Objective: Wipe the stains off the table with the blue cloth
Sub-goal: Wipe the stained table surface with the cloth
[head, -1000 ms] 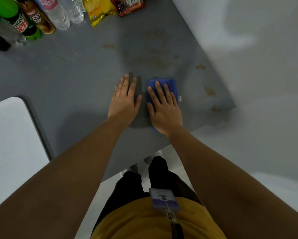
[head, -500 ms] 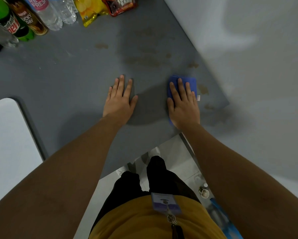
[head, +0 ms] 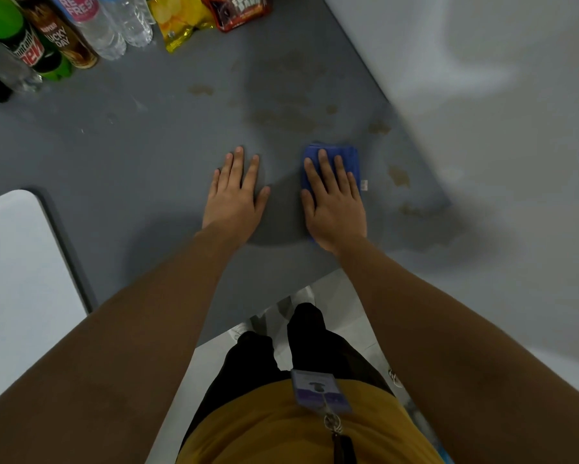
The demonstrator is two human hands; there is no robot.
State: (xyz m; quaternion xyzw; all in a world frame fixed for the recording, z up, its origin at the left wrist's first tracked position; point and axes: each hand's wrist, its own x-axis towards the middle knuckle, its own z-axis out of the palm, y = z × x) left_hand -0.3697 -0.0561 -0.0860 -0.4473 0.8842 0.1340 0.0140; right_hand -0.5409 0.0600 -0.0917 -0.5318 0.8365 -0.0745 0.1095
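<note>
Right hand [head: 336, 202] lies flat on the blue cloth [head: 346, 162], fingers straight and slightly spread, palm pressing it down onto the grey worktop [head: 130, 155]. The cloth is folded into a small pad, mostly covered by the hand; its far edge and right side stick out past the fingertips, and a small white tag [head: 365, 184] shows at its right edge. It sits toward the worktop's right side, near the front edge.

Left hand [head: 236, 195] is flat on the bare worktop just left of the cloth, fingers straight and close together, thumb out to the side, holding nothing. The two hands are apart, with a gap of bare surface between them.

Brownish stains [head: 399, 175] lie to the right of the cloth, near the worktop's right edge, one more smear [head: 415, 209] closer to the front corner. Other stains: a broad patch [head: 286, 117] beyond the cloth, a small one [head: 379, 127] up and right of it, another [head: 201, 90] farther left.

Along the far edge stand bottles: a green one [head: 23, 41], a brown one labelled LUCKY DAY [head: 63, 38], clear ones [head: 114, 25]. Beside them lie a yellow snack bag [head: 181, 23] and a red one [head: 237, 10]. A white surface [head: 17, 269] sits at the left. A badge [head: 318, 390] hangs at the person's waist over a mustard shirt.
</note>
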